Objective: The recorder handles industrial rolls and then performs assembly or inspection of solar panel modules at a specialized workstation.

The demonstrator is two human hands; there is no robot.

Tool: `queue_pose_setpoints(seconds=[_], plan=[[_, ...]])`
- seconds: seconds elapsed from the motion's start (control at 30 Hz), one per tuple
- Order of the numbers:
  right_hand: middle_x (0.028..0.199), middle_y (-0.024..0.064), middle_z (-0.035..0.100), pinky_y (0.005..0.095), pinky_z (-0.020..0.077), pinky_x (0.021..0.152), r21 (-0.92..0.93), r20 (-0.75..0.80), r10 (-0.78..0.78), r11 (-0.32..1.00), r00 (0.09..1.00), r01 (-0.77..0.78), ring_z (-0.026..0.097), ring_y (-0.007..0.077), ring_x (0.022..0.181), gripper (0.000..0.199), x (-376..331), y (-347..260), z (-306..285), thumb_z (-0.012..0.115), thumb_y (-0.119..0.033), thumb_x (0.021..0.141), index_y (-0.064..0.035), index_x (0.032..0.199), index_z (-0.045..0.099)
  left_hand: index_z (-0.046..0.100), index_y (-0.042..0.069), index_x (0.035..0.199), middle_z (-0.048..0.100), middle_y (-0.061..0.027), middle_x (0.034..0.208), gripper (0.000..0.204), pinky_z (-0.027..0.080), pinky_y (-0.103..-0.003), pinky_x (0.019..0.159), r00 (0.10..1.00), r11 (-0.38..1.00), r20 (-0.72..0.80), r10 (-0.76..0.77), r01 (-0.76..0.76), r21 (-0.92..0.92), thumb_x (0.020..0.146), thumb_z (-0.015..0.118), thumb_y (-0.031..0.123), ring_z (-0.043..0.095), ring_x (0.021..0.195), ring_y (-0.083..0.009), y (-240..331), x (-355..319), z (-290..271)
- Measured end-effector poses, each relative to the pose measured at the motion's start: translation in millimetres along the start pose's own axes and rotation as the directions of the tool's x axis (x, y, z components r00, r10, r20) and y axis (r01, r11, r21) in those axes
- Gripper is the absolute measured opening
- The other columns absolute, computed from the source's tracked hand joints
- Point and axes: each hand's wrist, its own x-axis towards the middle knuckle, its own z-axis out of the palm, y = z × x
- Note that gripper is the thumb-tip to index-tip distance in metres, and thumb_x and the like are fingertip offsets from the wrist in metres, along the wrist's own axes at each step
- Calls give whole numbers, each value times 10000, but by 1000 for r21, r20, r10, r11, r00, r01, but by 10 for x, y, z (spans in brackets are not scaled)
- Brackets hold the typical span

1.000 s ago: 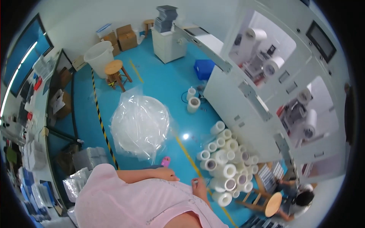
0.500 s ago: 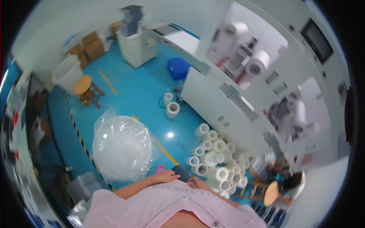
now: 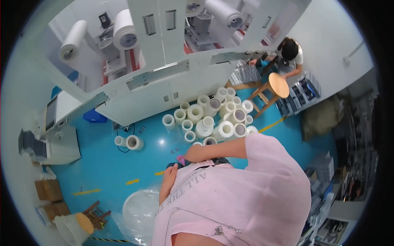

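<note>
My left hand [image 3: 169,175] hangs at the front of my body beside the dark trousers, its fingers roughly straight and nothing visible in it. Across from it, my right hand [image 3: 196,153] is held low in front of the waist. Its back faces up, so the fingers are mostly hidden, and no held object shows. A small pink thing [image 3: 180,159], perhaps footwear, appears between the two hands near the floor. Beyond the right hand stand many white film rolls [image 3: 204,128], crowded upright on the blue floor; neither hand clearly touches them.
A large white machine [image 3: 139,98] with rolls inside runs along the far side. At the far right another person [image 3: 289,53] bends near a wooden stool [image 3: 278,85]. Two rolls [image 3: 134,142] stand apart at left. A plastic-covered round tub [image 3: 141,211] is at lower left.
My view and body have turned to the right; the machine and roll cluster now lie ahead. My right arm has swung across my front, and the other person is now plainly in view.
</note>
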Motion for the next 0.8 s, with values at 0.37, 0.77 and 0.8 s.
queue_pose_setpoints(seconds=[0.37, 0.77, 0.8], plan=[[865, 186, 696, 474, 549, 636, 95, -19, 153, 984, 988, -150, 696, 341, 828, 204, 1174, -263, -323, 632, -194, 810, -40, 937, 672, 595, -33, 787, 576, -97, 666, 502, 421, -351, 607, 983, 986, 180, 29, -58, 159, 983, 519, 423, 510, 647, -155, -5, 625, -1295], [915, 240, 669, 532, 508, 725, 329, -44, 96, 941, 994, -76, 650, 423, 854, 267, 2807, -1238, -1065, 613, -270, 847, -44, 986, 643, 654, -20, 839, 645, -272, 863, 533, 471, -488, 723, 993, 894, 3, -116, 103, 437, 938, 499, 481, 627, 807, -416, -1115, 507, -3199], [914, 240, 668, 529, 500, 732, 301, 2, 65, 951, 998, -63, 644, 428, 851, 272, 2918, -1221, -1042, 605, -273, 857, -33, 980, 638, 663, -11, 848, 653, -267, 878, 513, 482, -491, 734, 987, 886, -77, -139, 158, 436, 937, 494, 464, 634, 831, -417, -1230, 453, -3278]])
